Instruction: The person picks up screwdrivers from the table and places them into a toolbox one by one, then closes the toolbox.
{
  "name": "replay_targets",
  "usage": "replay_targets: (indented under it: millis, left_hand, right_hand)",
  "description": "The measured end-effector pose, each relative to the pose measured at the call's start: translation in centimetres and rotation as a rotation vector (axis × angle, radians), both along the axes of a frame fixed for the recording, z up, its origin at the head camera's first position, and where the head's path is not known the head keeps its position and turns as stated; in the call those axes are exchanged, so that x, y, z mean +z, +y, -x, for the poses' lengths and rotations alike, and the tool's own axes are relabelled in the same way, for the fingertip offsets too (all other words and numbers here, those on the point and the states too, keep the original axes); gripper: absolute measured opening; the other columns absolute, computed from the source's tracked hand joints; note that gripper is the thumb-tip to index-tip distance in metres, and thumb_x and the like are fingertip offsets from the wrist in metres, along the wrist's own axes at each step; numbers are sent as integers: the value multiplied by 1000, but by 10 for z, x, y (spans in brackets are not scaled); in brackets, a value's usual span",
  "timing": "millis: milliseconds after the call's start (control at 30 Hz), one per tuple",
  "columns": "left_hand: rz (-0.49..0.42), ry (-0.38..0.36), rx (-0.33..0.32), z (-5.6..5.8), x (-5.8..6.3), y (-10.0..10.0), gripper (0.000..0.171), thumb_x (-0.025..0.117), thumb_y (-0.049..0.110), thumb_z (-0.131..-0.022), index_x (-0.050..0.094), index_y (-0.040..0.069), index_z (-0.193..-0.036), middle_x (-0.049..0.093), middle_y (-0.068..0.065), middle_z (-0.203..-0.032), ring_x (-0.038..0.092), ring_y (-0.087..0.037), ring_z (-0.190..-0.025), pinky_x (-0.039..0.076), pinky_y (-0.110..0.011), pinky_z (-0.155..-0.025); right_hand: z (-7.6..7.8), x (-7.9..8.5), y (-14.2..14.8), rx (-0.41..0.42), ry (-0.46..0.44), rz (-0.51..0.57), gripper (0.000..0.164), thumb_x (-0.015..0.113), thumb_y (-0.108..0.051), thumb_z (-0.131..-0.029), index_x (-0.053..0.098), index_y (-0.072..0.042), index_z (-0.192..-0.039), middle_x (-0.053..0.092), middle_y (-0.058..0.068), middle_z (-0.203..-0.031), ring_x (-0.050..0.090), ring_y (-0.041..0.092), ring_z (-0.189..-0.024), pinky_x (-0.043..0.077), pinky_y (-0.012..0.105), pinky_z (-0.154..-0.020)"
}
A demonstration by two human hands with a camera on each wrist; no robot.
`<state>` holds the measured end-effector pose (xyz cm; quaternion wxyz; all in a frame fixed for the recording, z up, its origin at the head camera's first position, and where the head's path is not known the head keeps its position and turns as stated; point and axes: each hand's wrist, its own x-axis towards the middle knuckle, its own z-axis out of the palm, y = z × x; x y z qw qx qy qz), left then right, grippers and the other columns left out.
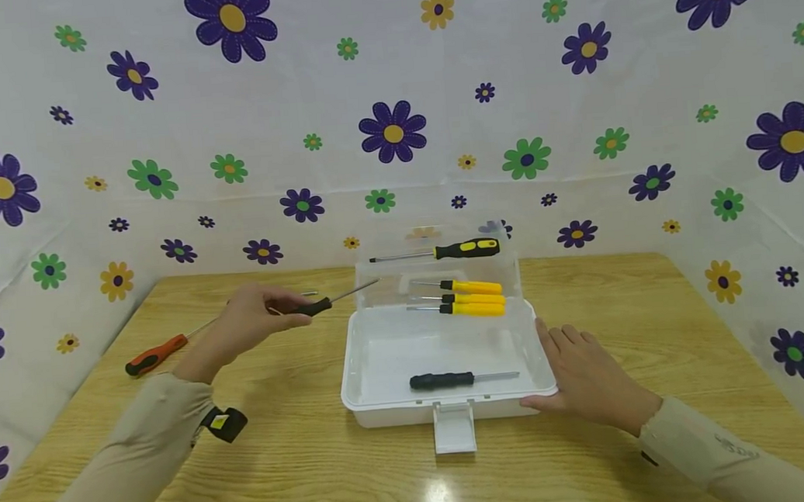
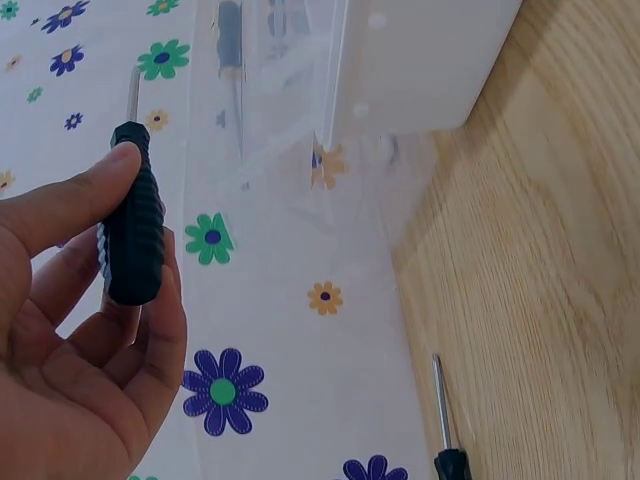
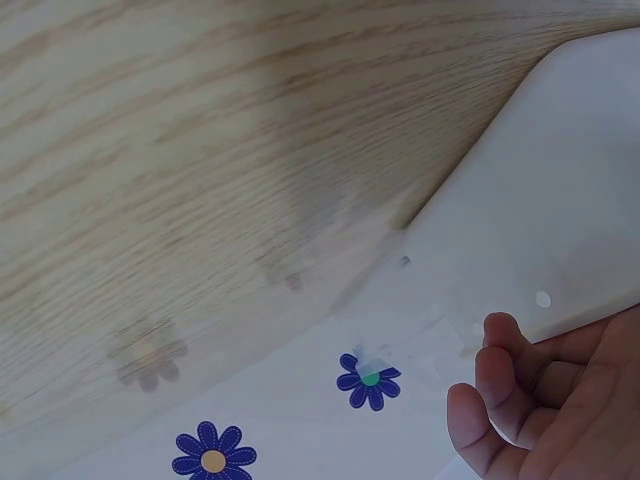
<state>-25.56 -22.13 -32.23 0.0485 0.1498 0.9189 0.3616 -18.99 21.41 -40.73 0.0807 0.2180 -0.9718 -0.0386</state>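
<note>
In my left hand (image 1: 256,316) is a black-handled screwdriver (image 1: 316,307), pinched between thumb and fingers, its metal shaft slanting up toward the toolbox's left side. The left wrist view shows its ribbed handle (image 2: 132,230) clearly. My right hand (image 1: 586,374) rests against the right side of an open white toolbox (image 1: 385,415), thumb at the front corner. Loosely bent fingers (image 3: 495,375) show by the toolbox wall in the right wrist view. Inside lie another black screwdriver (image 1: 442,381) and several yellow-handled screwdrivers (image 1: 474,298). A larger black-and-yellow screwdriver (image 1: 468,248) lies on the clear lid (image 1: 391,291).
A red-and-black screwdriver (image 1: 157,355) lies on the wooden table (image 1: 284,461) at the left. Behind my left hand is another screwdriver, its shaft (image 2: 441,400) visible in the left wrist view. The toolbox latch (image 1: 454,428) hangs at the front. A flowered cloth (image 1: 320,78) surrounds the table.
</note>
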Motion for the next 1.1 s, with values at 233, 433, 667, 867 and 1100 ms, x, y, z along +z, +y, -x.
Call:
replay_targets:
  millis: [233, 433, 667, 867, 1100]
  left_hand:
    - [-3, -9, -54, -2, 1, 16, 29, 71, 21, -83, 70, 5, -107, 70, -12, -101, 62, -13, -81, 49, -26, -68]
    - [-4, -28, -108, 1, -2, 29, 26, 72, 18, -83, 71, 6, -106, 71, -9, -96, 61, -14, -79, 50, -29, -67]
    - [6, -62, -162, 1, -5, 45, 24, 72, 18, -82, 73, 9, -103, 70, -6, -93, 58, -15, -73, 49, -28, -63]
    - [57, -62, -228, -1, -4, 63, 23, 72, 20, -82, 73, 10, -102, 72, -5, -90, 61, -12, -73, 48, -27, -61]
    - [81, -55, -295, -1, -1, 84, 20, 72, 19, -82, 74, 9, -99, 72, -6, -93, 66, -10, -76, 51, -24, -65]
  right_hand:
    - [0, -1, 0, 2, 3, 6, 110, 56, -76, -71, 37, 7, -139, 59, 18, -116, 53, 30, -102, 46, 47, -89]
    - [0, 0, 0, 4, 11, 10, 108, 58, -74, -71, 37, 8, -139, 59, 18, -115, 53, 31, -101, 46, 47, -88]
    - [0, 0, 0, 4, 8, -2, 108, 57, -74, -71, 37, 8, -139, 59, 18, -116, 54, 31, -102, 46, 48, -89]
    - [1, 0, 0, -5, 2, -2, 109, 57, -75, -71, 37, 8, -139, 58, 19, -116, 53, 31, -102, 47, 47, -89]
    - [1, 0, 0, -8, -7, -8, 110, 55, -77, -71, 37, 7, -140, 58, 18, -117, 53, 30, -102, 47, 48, -89]
